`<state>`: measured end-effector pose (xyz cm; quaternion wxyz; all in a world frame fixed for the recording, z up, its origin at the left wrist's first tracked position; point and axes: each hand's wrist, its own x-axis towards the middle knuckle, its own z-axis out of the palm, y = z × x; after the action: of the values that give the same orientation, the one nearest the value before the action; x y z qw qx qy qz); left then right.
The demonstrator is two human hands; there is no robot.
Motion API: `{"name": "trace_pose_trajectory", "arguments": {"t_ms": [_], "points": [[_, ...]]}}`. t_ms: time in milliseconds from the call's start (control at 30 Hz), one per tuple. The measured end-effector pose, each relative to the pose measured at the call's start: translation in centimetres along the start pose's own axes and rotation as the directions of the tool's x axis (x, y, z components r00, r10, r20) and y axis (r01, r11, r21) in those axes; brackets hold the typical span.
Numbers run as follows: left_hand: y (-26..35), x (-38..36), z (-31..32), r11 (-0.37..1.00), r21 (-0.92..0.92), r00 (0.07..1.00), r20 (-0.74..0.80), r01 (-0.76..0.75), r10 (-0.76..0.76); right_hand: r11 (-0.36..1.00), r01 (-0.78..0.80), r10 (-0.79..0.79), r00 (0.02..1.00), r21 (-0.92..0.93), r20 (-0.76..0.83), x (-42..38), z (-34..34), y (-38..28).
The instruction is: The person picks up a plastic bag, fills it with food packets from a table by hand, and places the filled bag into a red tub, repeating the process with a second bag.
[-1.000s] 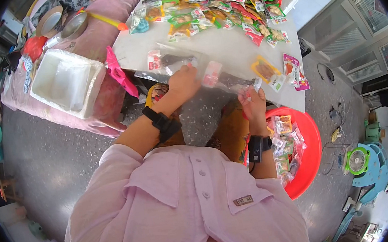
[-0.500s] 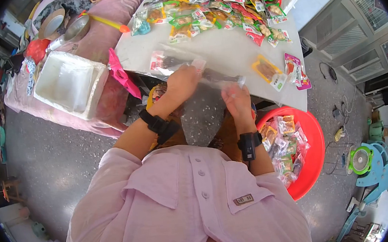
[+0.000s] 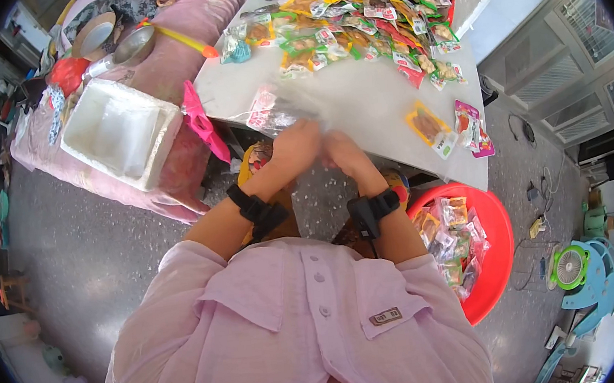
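Note:
A clear plastic bag [image 3: 266, 111] with red-and-white print and something dark inside lies over the table's near edge. My left hand [image 3: 298, 147] is closed on the bag's near end. Right beside it, my right hand [image 3: 345, 151] has its fingers curled in at the same end, slightly blurred; the part of the bag between the hands is mostly hidden. A yellow snack packet [image 3: 430, 128] and a pink-purple packet [image 3: 472, 128] rest on the table to the right of my hands.
Many colourful snack packets [image 3: 371, 16] are heaped at the back of the pale table [image 3: 379, 94]. A red basin [image 3: 498, 246] holding bagged packets stands on the floor at right. At left, a white foam box [image 3: 111, 141] sits on a pink cloth, with a pink folded umbrella-like item [image 3: 204, 124] alongside.
My right hand has moved left and inward, up against my left hand. The bag, stretched between both hands before, is now bunched up, with less of it showing. The view has shifted slightly.

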<state>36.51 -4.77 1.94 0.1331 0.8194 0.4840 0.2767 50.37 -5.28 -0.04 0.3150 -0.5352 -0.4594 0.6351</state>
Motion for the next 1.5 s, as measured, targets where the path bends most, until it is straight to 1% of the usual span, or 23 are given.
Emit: {"name": "trace_pose_trajectory", "arguments": {"t_ms": [67, 100, 200, 300, 400, 500, 600, 700, 833, 867, 900, 1000, 1033, 1067, 1100, 1133, 1167, 1233, 1267, 1300, 1400, 1433, 1500], "points": [[0.2, 0.5, -0.6, 0.999, 0.025, 0.998, 0.059, -0.03, 0.029, 0.999, 0.029, -0.029, 0.999, -0.013, 0.042, 1.1, 0.8, -0.5], [-0.1, 0.9, -0.5, 0.999, -0.024, 0.999, 0.025, -0.045, 0.046, 0.999, 0.049, -0.048, 0.997, -0.022, 0.054, 1.9, 1.1, -0.8], [-2.0, 2.5, 0.5, 0.986, -0.134, 0.994, -0.064, -0.099, 0.091, 0.957, 0.104, -0.083, 0.993, 0.269, -0.088, 4.4, 2.0, -0.2], [-3.2, 4.2, 1.1, 0.978, -0.168, 0.988, -0.106, -0.126, 0.11, 0.87, 0.101, -0.023, 0.986, 0.482, -0.164, 3.3, 2.6, -3.4], [-3.7, 4.5, 1.9, 0.98, -0.177, 0.995, -0.051, -0.094, 0.086, 0.964, 0.032, -0.025, 0.999, 0.263, -0.033, 6.3, -1.2, -0.5], [-4.4, 3.6, 3.3, 0.979, -0.153, 0.986, -0.123, -0.133, 0.115, 0.98, 0.127, -0.112, 0.988, 0.153, -0.105, 6.0, -6.5, -2.3], [-4.1, 3.3, 3.5, 0.981, -0.115, 0.978, -0.156, -0.155, 0.137, 0.912, 0.407, -0.372, 0.874, 0.054, -0.313, 8.2, -11.8, -3.6], [-4.4, 3.0, 4.0, 0.979, -0.097, 0.975, -0.154, -0.178, 0.162, 0.818, 0.562, -0.472, 0.78, 0.127, -0.41, 12.4, -17.3, -4.8], [-4.1, 3.0, 3.8, 0.973, -0.098, 0.965, -0.182, -0.209, 0.188, 0.623, 0.659, -0.588, 0.75, 0.422, -0.303, 16.5, -22.5, -7.9], [-4.1, 3.0, 3.7, 0.971, -0.109, 0.964, -0.182, -0.213, 0.192, 0.653, 0.754, -0.679, 0.626, 0.075, -0.383, 17.8, -23.4, -8.6], [-4.1, 3.0, 3.6, 0.969, -0.118, 0.964, -0.183, -0.219, 0.196, 0.608, 0.742, -0.777, 0.483, -0.282, -0.403, 20.0, -24.7, -8.4], [-4.4, 3.0, 4.0, 0.965, -0.143, 0.963, -0.194, -0.219, 0.189, 0.438, 0.636, -0.899, 0.31, -0.635, -0.31, 23.9, -26.6, -9.0], [-4.5, 3.0, 4.0, 0.964, -0.148, 0.963, -0.19, -0.221, 0.192, 0.516, 0.665, -0.854, 0.351, -0.54, -0.385, 24.6, -26.1, -9.4], [-4.5, 3.0, 3.9, 0.963, -0.152, 0.963, -0.188, -0.223, 0.193, 0.324, 0.296, -0.886, 0.429, -0.899, -0.177, 24.3, -26.6, -9.9], [-4.5, 2.9, 4.0, 0.962, -0.163, 0.962, -0.196, -0.22, 0.187, -0.08, -0.064, -0.873, 0.486, -0.995, 0.039, 22.7, -25.8, -11.5], [-4.6, 3.1, 4.0, 0.961, -0.16, 0.96, -0.205, -0.224, 0.19, 0.134, 0.102, -0.894, 0.441, -0.986, -0.075, 23.3, -25.6, -11.3], [-4.5, 3.1, 4.0, 0.961, -0.16, 0.958, -0.212, -0.227, 0.191, 0.33, 0.271, -0.886, 0.42, -0.904, -0.197, 23.8, -25.1, -10.9], [-4.6, 2.8, 3.9, 0.964, -0.153, 0.964, -0.194, -0.215, 0.184, 0.453, 0.475, -0.869, 0.423, -0.755, -0.256, 22.5, -23.5, -10.5], [-4.6, 2.8, 3.9, 0.968, -0.147, 0.969, -0.173, -0.203, 0.177, 0.497, 0.566, -0.86, 0.424, -0.658, -0.284, 21.9, -22.6, -10.3], [-4.6, 2.9, 3.8, 0.971, -0.14, 0.974, -0.151, -0.192, 0.171, 0.454, 0.604, -0.885, 0.395, -0.655, -0.248, 20.7, -21.9, -9.9], [-3.7, 2.9, 2.9, 0.973, -0.198, 0.986, -0.136, -0.119, 0.093, 0.499, 0.692, -0.866, 0.384, -0.521, -0.32, 15.8, -17.4, -8.6], [-3.4, 3.0, 2.5, 0.968, -0.209, 0.976, -0.195, -0.138, 0.097, 0.644, 0.76, -0.704, 0.544, -0.088, -0.456, 14.9, -15.9, -7.7], [-2.0, 3.4, 1.3, 0.92, -0.391, 0.989, -0.137, -0.01, -0.048, 0.645, 0.623, -0.417, 0.773, 0.443, -0.479, 11.9, -13.0, -5.7]]}}
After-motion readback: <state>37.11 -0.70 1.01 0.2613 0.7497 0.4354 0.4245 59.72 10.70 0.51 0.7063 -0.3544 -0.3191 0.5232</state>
